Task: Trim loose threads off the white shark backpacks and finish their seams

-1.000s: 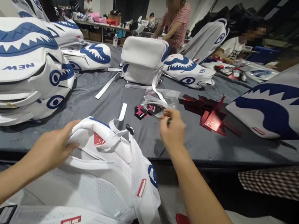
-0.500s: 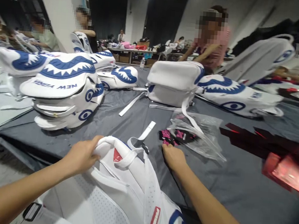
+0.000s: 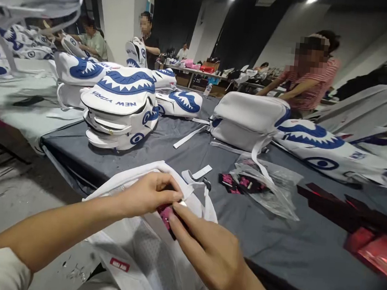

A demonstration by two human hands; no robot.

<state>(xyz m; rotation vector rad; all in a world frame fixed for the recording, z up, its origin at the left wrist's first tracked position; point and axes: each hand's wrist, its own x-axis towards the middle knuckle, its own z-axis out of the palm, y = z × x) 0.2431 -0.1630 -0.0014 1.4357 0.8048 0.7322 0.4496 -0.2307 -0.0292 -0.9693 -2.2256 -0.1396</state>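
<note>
**Two hands work a small pink tag at the top of a white backpack**

A person's two bare hands meet over a white backpack (image 3: pixel 144 244) that lies at the near edge of a grey table (image 3: pixel 192 163). The backpack's long axis runs from the lower foreground up toward the table, with its top end and carry handle pointing away from the viewer and its mesh back panel facing up.

The left hand (image 3: pixel 148 193) curls its fingers closed over the top edge of the backpack, gripping the white fabric there. The right hand (image 3: pixel 204 250) comes in from the lower right with thumb and forefinger pinched together on a small pink and black tag (image 3: pixel 166 213), held right against the backpack's top, just below the left hand's fingers. Much of the tag is hidden by the two hands.

Further out on the table lies a clear plastic bag (image 3: pixel 271 188), crumpled and open, its contents hard to make out. Loose pink and black tags (image 3: pixel 239 184) lie at its near left edge, touching it. Red and black cards (image 3: pixel 368 237) are scattered to the right.

Other white backpacks with blue shark-mouth prints (image 3: pixel 122 107) sit across the table. A person in a red striped shirt (image 3: pixel 307 82) stands at its far side.
</note>
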